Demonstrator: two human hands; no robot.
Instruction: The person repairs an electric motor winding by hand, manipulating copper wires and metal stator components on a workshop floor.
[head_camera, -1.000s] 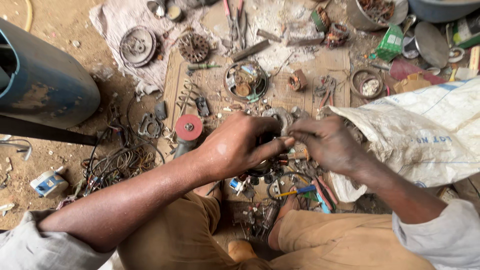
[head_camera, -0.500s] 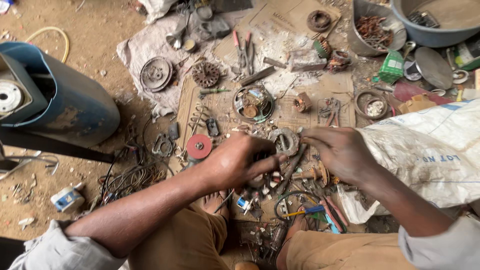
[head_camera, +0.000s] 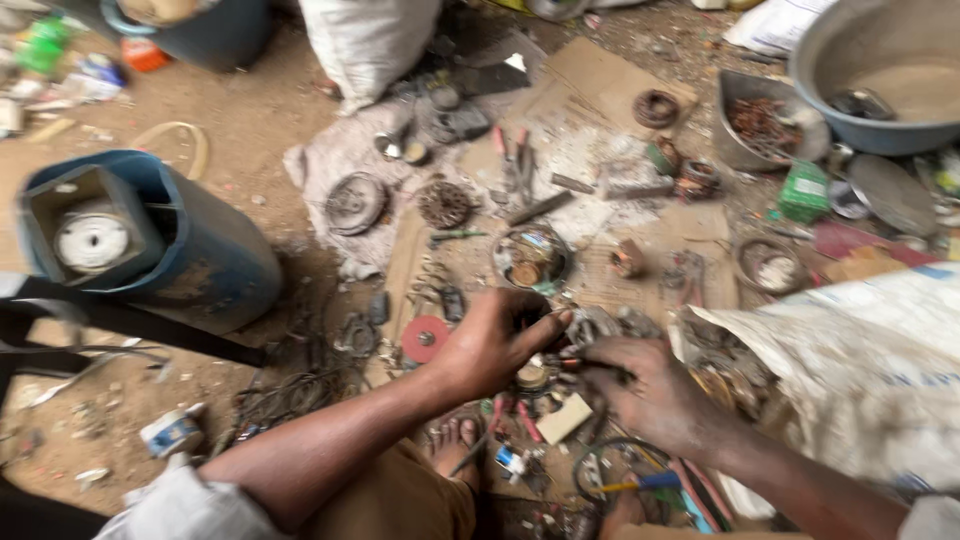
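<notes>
My left hand (head_camera: 490, 345) and my right hand (head_camera: 650, 390) meet low in the middle of the ground, above the cardboard sheet (head_camera: 600, 90) where I sit. Both are closed narrow around a small metal part (head_camera: 545, 365): the left thumb and fingers pinch it from one side, the right fingers press it from the other. The part is mostly hidden between my fingers, so I cannot tell its exact shape. A second ago my hands were joined in the same way on the same spot, so the grip has not changed; only my head has lifted, and now more of the far ground shows. I judge that I am in the middle of working on this piece, not picking up a new one.

Just beside the left hand lies a red disc (head_camera: 427, 338), and a little farther a round tin (head_camera: 531, 257) with small pieces inside. Near my foot (head_camera: 455, 440) is a pale flat block (head_camera: 563, 418). A white sack (head_camera: 860, 370) lies touching my right arm, toward the right edge. Farther out are a toothed gear (head_camera: 444, 204) and a flat round plate (head_camera: 355, 203) on a grey cloth (head_camera: 320, 165). A blue drum (head_camera: 150, 240) stands at the left, and a big grey basin (head_camera: 880, 70) in the far right corner.
</notes>
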